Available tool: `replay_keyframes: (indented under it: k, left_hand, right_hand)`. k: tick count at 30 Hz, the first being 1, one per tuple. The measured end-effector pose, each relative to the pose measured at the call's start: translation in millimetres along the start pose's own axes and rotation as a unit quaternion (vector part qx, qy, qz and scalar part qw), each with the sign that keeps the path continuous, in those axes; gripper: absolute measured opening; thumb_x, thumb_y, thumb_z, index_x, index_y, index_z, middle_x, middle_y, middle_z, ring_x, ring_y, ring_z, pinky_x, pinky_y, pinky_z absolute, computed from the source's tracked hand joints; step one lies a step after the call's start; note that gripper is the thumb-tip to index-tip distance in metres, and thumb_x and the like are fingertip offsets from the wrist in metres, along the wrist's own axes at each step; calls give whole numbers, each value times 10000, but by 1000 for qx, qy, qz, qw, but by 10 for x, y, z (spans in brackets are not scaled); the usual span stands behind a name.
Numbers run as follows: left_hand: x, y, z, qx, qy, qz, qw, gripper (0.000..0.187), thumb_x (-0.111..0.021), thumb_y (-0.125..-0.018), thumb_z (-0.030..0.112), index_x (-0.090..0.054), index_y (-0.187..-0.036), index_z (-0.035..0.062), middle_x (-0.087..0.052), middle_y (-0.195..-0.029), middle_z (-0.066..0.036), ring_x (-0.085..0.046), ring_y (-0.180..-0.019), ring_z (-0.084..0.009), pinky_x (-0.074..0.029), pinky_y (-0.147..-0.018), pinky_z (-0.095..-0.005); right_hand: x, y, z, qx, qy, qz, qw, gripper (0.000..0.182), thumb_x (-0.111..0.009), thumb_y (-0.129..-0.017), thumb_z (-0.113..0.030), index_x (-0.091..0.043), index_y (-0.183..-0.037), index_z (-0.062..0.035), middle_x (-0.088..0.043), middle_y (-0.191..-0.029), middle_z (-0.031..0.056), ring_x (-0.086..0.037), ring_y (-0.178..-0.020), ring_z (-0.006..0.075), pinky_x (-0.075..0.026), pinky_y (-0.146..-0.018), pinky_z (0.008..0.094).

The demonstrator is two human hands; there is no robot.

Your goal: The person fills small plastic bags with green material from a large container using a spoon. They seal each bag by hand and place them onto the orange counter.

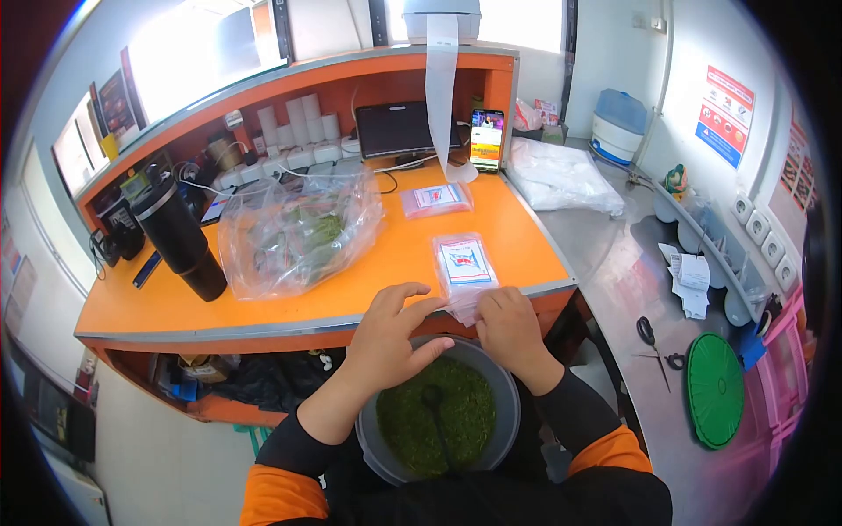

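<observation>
My right hand (510, 331) is closed at the near edge of a stack of small printed plastic bags (465, 259), its fingers curled on the loose lower ends. My left hand (386, 337) is beside the stack's left side, thumb and fingers apart, its fingertips close to or touching the bags. Beneath both hands is a grey bucket (511, 412) of chopped green stuff (403, 430), with a black spoon or ladle (436, 421) lying in it. Another pile of printed bags (436, 200) lies farther back on the orange counter (403, 276).
A large clear bag (303, 232) with smaller filled packs and a black tumbler (180, 237) stand at left. A phone (487, 140) leans near a monitor (399, 131). On the steel table at right are scissors (649, 337) and a green lid (715, 390).
</observation>
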State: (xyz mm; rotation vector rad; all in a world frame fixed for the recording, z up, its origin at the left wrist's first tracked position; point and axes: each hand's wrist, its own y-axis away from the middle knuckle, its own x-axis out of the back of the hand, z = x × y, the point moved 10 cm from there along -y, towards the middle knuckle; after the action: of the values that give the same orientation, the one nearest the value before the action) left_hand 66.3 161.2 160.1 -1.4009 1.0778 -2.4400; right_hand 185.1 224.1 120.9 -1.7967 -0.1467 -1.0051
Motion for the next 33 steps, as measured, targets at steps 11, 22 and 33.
replay_keyframes:
  k: [11,22,33]
  left_hand:
    - [65,75,62,19,48,10,999,511,-742,-714,310,-571,-1142,89,-504,-1149,-137,-497,-1054,-327,-429,-877,-398]
    - [-416,496,185,40,125,-258,957,131,-640,-723,177,-668,-772,60,-626,-712,-102,-603,-740,-294,-473,-664,-383]
    - [-841,935,-96,120,285,-307,900,157,-625,-729,197,-627,-742,41,-601,-695,-126,-595,-668,-293,-470,-611,-368]
  right_hand:
    - [264,10,-26,-107,-224,65,966,199,-671,-689,-44,-583,-861,-90,-591,-767,84,-554,-735,287,-423,-668,389]
    - [46,435,-743,-54,-351,-185,916,235,-683,-724,-75,-511,-884,-80,-592,-758,87,-565,-654,293,-440,-595,379]
    - [185,423,-704,-14,-208,-22,978,168,-718,-691,-134,-593,-796,-91,-558,-781,68,-551,-755,250,-419,-685,353]
